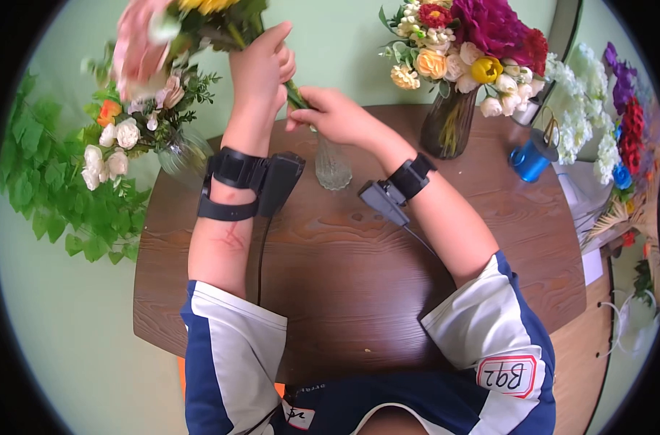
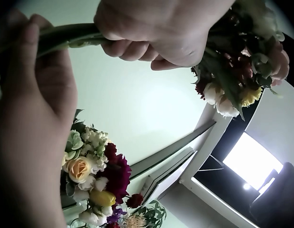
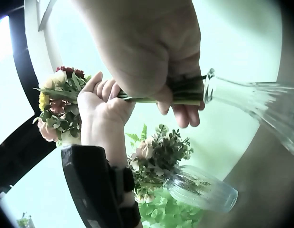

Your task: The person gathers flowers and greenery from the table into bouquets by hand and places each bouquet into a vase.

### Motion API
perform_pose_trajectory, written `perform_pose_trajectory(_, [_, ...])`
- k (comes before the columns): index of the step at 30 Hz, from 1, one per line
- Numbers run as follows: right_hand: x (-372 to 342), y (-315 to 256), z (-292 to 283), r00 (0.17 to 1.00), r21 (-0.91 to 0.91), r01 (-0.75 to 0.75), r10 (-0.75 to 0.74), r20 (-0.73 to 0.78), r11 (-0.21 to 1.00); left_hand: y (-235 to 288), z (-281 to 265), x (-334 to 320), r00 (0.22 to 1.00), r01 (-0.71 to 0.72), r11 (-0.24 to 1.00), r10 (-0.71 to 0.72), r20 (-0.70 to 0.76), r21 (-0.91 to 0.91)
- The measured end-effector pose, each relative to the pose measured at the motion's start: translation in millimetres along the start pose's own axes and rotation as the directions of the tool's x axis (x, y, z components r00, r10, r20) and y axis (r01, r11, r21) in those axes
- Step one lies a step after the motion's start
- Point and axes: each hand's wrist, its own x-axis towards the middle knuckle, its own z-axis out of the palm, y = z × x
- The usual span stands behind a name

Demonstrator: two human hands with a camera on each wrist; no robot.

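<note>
My left hand (image 1: 261, 72) grips the stems of a flower bouquet (image 1: 143, 51) just below the blooms, with pink, yellow and dark red flowers among them. Lower down, my right hand (image 1: 337, 118) holds the same green stems (image 3: 185, 92) between thumb and fingers. Below the hands, a clear textured glass vase (image 1: 333, 165) stands upright on the table. In the right wrist view the cut stem ends lie right at the vase's mouth (image 3: 210, 85). The left wrist view shows the stems (image 2: 73, 38) running between both hands, with the blooms (image 2: 246, 66) beyond the left one.
Behind on the right stands a dark ribbed vase (image 1: 448, 123) of mixed flowers, beside a blue cup-like can (image 1: 531, 156). At left are a glass vase (image 1: 185, 154) with white and orange flowers and green foliage (image 1: 51, 167). All surround a brown wooden table (image 1: 330, 290).
</note>
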Motion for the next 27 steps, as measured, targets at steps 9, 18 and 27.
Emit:
perform_pose_trajectory(9, [-1.3,7.1,-17.1,0.971,0.404,-0.182,0.099,0.217,0.896,-18.2,1.9,29.3,0.991,0.124,0.991,-0.126,0.049,0.043])
perform_pose_trajectory(18, [-2.7,14.6,-12.2,0.98,0.378,-0.133,0.064,0.189,0.916,-18.3,-6.2,23.7,0.992,0.117,0.989,-0.113,0.051,-0.094])
perform_pose_trajectory(27, [-7.6,19.4,-20.0,0.987,0.34,-0.142,0.109,0.115,0.93,-36.7,-4.4,34.0,0.981,0.156,0.982,-0.142,0.129,-0.107])
